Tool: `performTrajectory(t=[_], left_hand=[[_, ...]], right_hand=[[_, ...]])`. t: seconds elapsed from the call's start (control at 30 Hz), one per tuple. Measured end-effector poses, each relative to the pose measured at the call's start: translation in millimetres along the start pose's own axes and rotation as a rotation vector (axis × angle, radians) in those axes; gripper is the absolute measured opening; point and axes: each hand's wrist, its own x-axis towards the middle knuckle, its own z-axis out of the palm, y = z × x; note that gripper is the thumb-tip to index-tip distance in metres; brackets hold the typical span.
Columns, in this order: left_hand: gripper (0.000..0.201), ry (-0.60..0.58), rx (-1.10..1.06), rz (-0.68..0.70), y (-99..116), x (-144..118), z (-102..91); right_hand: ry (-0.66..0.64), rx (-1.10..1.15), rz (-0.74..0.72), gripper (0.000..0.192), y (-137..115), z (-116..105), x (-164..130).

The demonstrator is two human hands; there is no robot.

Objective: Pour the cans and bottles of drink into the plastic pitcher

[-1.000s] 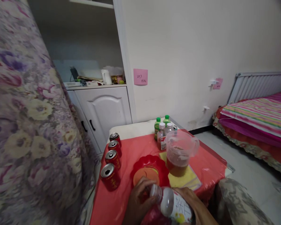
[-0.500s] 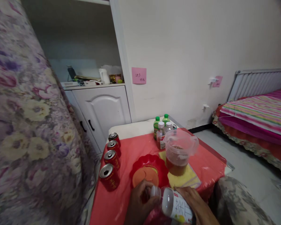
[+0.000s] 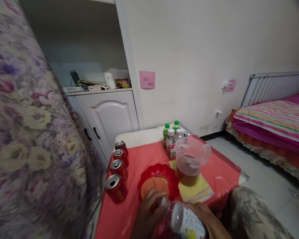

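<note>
A clear plastic bottle (image 3: 189, 223) with a white label lies tilted near the table's front edge, its neck pointing left. My right hand (image 3: 210, 219) is wrapped round the bottle's body. At the neck end, my left hand (image 3: 149, 210) has its thumb and fingers closed on the whitish bottle cap (image 3: 164, 202). Just beyond my left hand is a red scalloped plate (image 3: 145, 176) with a round orange lid (image 3: 151, 189) in it. A clear plastic jug (image 3: 189, 156), partly filled with brownish liquid, stands on a folded yellow cloth (image 3: 196, 192).
Several red drink cans (image 3: 116, 189) stand in a row along the left edge of the red-covered table (image 3: 144, 154). At the back are green-capped bottles (image 3: 166, 132) and white-capped bottles (image 3: 171, 146). A floral curtain (image 3: 40, 132) hangs left; a bed (image 3: 276, 119) stands right.
The bottle has shifted slightly downward and turned a little, with both hands staying on it. My left fingers have moved slightly round the cap. Everything else stands as before.
</note>
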Motion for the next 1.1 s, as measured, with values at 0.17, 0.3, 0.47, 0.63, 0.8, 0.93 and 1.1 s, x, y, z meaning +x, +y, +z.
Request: performTrajectory(t=[0.17, 0.3, 0.47, 0.63, 0.8, 0.93, 1.1], left_hand=[[0.03, 0.054, 0.063, 0.053, 1.9, 3.1, 5.7], [0.031, 0.059, 0.08, 0.024, -0.3, 3.8, 8.6], [0.033, 0.081, 0.079, 0.013, 3.0, 4.7, 8.4], [0.029, 0.062, 0.041, 0.041, 6.9, 3.7, 3.9], [0.034, 0.002, -0.074, -0.09, 4.6, -0.9, -1.7], [0.035, -0.003, -0.117, -0.126, 1.4, -1.0, -2.7], [0.029, 0.01, -0.112, -0.022, -2.1, 1.2, 1.0]], right_hand=[[-0.005, -0.107, -0.007, 0.08, 3.4, -1.6, -0.2], [0.012, -0.158, -0.037, 0.079, -1.9, -3.6, -0.8], [0.053, -0.151, -0.082, 0.075, -2.6, -1.0, -1.7], [0.063, -0.127, -0.06, 0.075, 4.1, 1.1, -1.1], [0.064, -0.013, -0.059, 0.086, 1.0, -0.3, -1.9], [0.059, -0.002, -0.039, 0.086, -4.4, -1.0, -3.0], [0.081, -0.049, -0.045, 0.078, -4.4, 2.1, -3.3]])
